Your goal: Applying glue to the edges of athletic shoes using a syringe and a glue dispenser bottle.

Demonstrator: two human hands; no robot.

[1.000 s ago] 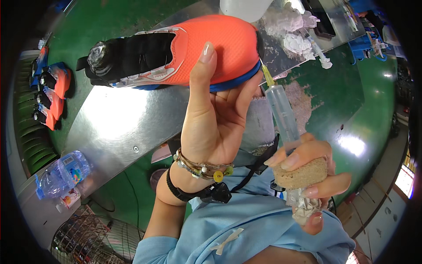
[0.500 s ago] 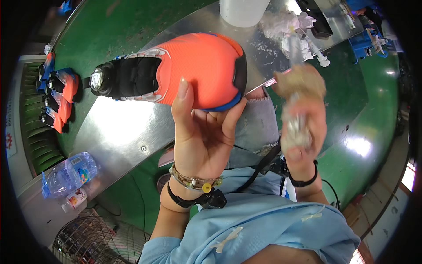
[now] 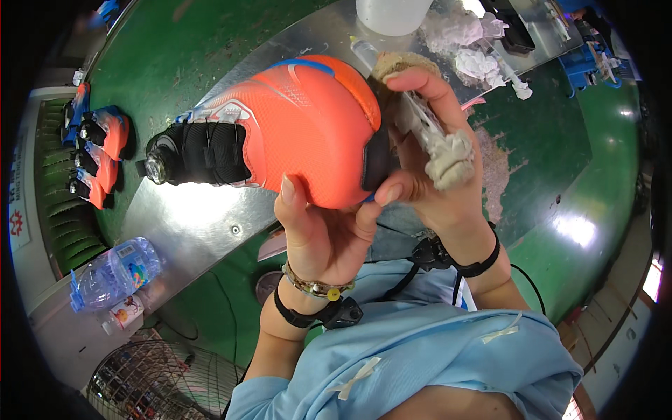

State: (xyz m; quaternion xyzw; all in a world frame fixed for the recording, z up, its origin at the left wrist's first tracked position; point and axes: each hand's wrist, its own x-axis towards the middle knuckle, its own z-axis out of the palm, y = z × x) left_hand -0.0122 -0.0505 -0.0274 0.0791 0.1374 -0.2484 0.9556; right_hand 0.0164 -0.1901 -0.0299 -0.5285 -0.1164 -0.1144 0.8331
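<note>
An orange running shoe (image 3: 308, 126) with a black laced collar and blue edging lies on its side above the metal bench, toe to the right. My left hand (image 3: 322, 234) holds it from below, thumb on the upper near the toe. At the black toe tip, my right hand (image 3: 448, 168) curls around a clear tube-shaped tool (image 3: 417, 119) with a grey-white wad (image 3: 450, 161) at its near end. A brown, rough rag or pad (image 3: 406, 66) is also in its grip, by the forefinger. My right thumb touches the toe edge; the palm side is partly hidden.
Several similar orange shoes (image 3: 105, 133) stand on the left. A clear plastic bottle (image 3: 119, 269) lies on the bench (image 3: 210, 217) near its left end. A white container (image 3: 392, 15) and crumpled white paper (image 3: 479, 63) sit at the far side. A wire-cage fan (image 3: 161, 378) is low left.
My right hand has moved left from beside the shoe to its toe, bringing the tool and rag along. The shoe has tilted slightly, showing more of its side.
</note>
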